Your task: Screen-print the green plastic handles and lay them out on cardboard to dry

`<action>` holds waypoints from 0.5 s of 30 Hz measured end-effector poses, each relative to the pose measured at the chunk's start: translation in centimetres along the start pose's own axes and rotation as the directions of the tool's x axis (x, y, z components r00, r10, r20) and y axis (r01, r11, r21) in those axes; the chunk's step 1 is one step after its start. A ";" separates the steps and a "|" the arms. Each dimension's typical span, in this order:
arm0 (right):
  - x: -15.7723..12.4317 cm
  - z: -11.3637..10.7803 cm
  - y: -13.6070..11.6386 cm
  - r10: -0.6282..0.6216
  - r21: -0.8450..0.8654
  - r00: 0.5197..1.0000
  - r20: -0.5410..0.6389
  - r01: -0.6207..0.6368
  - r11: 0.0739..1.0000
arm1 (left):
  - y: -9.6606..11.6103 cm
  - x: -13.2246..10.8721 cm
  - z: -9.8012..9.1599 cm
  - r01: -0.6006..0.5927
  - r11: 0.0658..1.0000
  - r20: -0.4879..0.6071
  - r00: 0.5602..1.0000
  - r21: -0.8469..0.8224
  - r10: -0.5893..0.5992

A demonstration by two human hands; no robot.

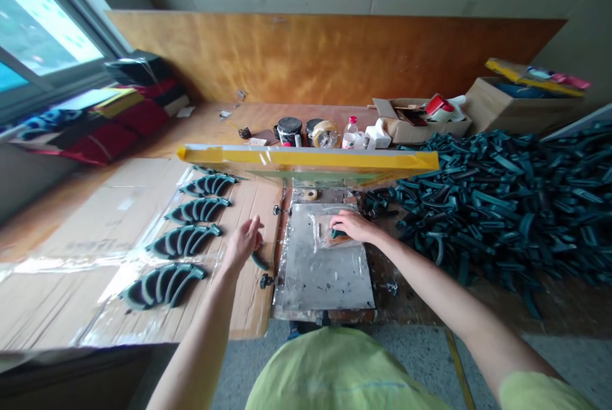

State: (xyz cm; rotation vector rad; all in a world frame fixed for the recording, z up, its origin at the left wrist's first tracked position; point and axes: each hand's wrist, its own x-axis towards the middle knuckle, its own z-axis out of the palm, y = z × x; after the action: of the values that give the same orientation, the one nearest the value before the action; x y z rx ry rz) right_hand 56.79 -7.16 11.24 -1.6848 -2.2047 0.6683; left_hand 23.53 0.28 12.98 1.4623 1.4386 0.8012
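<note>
My right hand (348, 225) is closed on a dark green curved piece (337, 233) over the small taped pad in the upper part of the metal plate (325, 273). Over the cardboard (253, 206), my left hand (249, 234) hovers with its fingers curled; whether anything is between them is too small to tell. A single curved piece (259, 261) lies just below it. Farther left stand several fanned rows of such pieces (165, 285). Behind the plate a yellow-edged screen frame (306, 158) is raised.
A large heap of green pieces (507, 206) covers the right of the table. Black jars (289, 131), a tape roll (326, 134) and a red-capped bottle (352, 126) stand behind the frame. Knobs (266, 280) stick out beside the plate. Cardboard boxes (516, 110) sit at the back right.
</note>
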 end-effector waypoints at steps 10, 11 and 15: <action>2.1 5.4 -1.6 0.047 -0.182 0.975 -0.219 -0.088 0.979 | 12.6 -0.8 0.4 -0.343 0.780 -0.186 0.939 -0.524 0.288; 1.3 5.9 -1.7 -0.026 -0.202 0.973 -0.230 -0.022 0.979 | 12.9 -1.0 0.4 -0.339 0.775 -0.173 0.940 -0.534 0.292; -1.4 6.4 -2.6 -0.244 -0.224 0.954 -0.177 0.202 0.953 | 12.7 -1.6 0.7 -0.288 0.784 -0.114 0.956 -0.550 0.272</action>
State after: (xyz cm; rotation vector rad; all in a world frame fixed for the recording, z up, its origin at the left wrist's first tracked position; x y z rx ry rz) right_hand 51.87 -10.21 7.24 -1.4819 -2.3297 0.2079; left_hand 29.06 -0.24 24.57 1.2055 0.8865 1.3113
